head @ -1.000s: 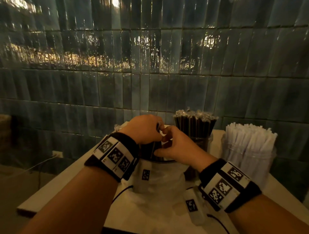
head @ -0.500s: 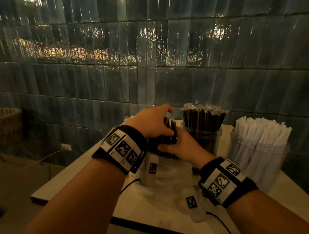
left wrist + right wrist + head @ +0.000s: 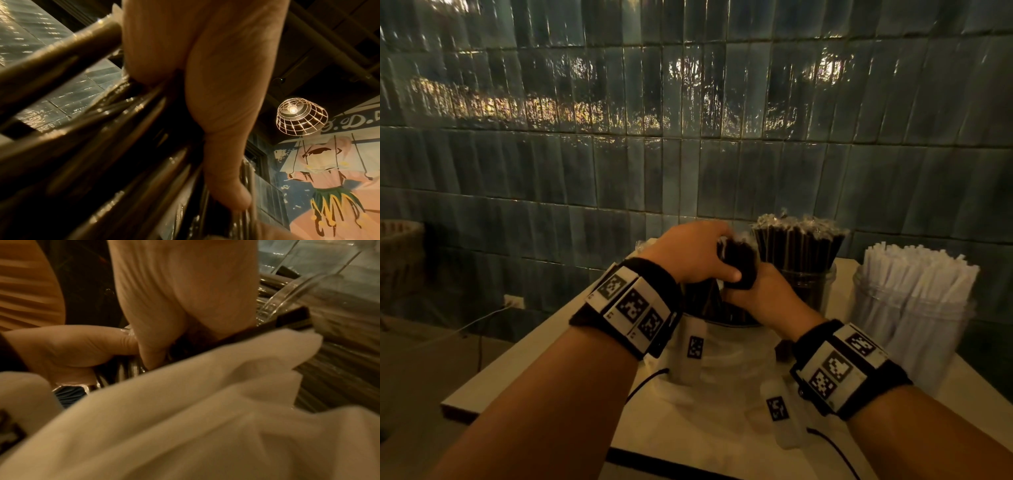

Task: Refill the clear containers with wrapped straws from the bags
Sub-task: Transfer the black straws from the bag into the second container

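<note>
Both hands hold one bundle of black wrapped straws (image 3: 739,265) just above the mouth of a white plastic bag (image 3: 726,363) on the table. My left hand (image 3: 702,253) curls over the bundle from the left, thumb in front. My right hand (image 3: 760,296) grips it from below on the right. In the left wrist view my thumb (image 3: 222,113) lies across the dark straws (image 3: 102,146). The right wrist view shows my right palm (image 3: 185,288) on the straws above the bag (image 3: 185,418). A clear jar (image 3: 810,294) packed with black straws stands just right of the bundle.
A second clear jar (image 3: 914,308), full of white wrapped straws, stands at the table's right end. The dark tiled wall (image 3: 688,137) rises close behind the jars. A power cord (image 3: 482,317) runs to a wall socket low on the left. The table's front edge (image 3: 527,404) lies near my forearms.
My hands went from working at the bag's mouth to clasping the black straw bundle, which now sits higher out of the bag. The jars have not moved.
</note>
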`<state>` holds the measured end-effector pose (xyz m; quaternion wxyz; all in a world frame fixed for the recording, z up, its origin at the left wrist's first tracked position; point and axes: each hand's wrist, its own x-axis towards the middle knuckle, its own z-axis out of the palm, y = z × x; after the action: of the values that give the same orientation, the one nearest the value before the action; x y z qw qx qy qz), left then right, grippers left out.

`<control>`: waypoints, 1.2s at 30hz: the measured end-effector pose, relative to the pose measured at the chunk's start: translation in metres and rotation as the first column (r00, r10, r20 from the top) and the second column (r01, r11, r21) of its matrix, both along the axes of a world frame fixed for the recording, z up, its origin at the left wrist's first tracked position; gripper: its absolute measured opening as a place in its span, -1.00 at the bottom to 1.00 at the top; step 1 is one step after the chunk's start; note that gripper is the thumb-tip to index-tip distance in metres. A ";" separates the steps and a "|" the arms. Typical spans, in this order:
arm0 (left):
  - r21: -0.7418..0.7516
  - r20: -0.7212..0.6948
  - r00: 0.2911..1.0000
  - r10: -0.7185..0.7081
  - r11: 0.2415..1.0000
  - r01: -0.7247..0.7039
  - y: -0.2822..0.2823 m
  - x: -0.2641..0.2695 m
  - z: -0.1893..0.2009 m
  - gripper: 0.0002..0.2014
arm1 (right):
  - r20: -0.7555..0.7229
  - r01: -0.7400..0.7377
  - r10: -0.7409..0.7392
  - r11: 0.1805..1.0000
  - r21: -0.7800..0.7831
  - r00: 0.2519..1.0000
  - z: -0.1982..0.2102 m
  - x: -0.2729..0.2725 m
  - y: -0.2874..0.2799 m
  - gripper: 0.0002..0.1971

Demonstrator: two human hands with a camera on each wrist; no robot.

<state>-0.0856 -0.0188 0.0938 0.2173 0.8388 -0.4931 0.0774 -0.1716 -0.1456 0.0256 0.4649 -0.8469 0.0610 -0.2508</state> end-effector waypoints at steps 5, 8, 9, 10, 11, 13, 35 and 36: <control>-0.006 -0.006 1.000 0.012 1.000 -0.012 -0.001 0.002 0.001 -0.57 | 0.010 0.034 -0.035 0.994 0.101 0.999 0.001 -0.001 -0.004 -0.68; -0.002 0.011 1.000 -0.002 1.000 0.002 -0.003 0.001 0.001 -0.70 | -0.016 0.018 -0.017 0.999 0.046 1.000 -0.003 -0.001 0.000 -0.69; 0.004 0.010 1.000 -0.001 1.000 0.001 -0.003 0.001 0.001 -0.77 | -0.018 0.011 -0.010 0.999 0.046 1.000 -0.003 -0.001 0.000 -0.67; 0.009 0.008 1.000 0.000 1.000 0.000 -0.002 0.000 0.002 -0.82 | -0.022 0.002 -0.001 0.999 0.050 1.000 -0.003 -0.002 0.000 -0.66; 0.014 0.007 1.000 0.001 1.000 -0.002 -0.002 0.000 0.002 -0.83 | -0.036 -0.009 0.011 0.999 0.047 0.999 -0.003 -0.003 0.000 -0.65; 0.027 0.002 1.000 0.009 1.000 -0.009 -0.001 0.000 0.003 -0.83 | -0.097 -0.029 0.029 1.000 -0.002 0.995 -0.003 -0.005 0.000 -0.62; 0.161 0.085 0.988 0.131 0.976 -0.144 -0.012 -0.009 0.003 -0.61 | 0.152 0.182 -0.181 0.983 0.007 0.972 0.108 -0.011 -0.038 -0.85; 0.161 0.086 0.987 0.136 0.976 -0.148 -0.012 -0.009 0.003 -0.54 | 0.170 0.188 -0.185 0.982 -0.004 0.968 0.119 -0.011 -0.040 -0.86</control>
<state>-0.0945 -0.0304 0.0969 0.1217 0.8838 -0.4443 0.0822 -0.1830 -0.1854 0.1442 0.4343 -0.8177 0.0980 -0.3650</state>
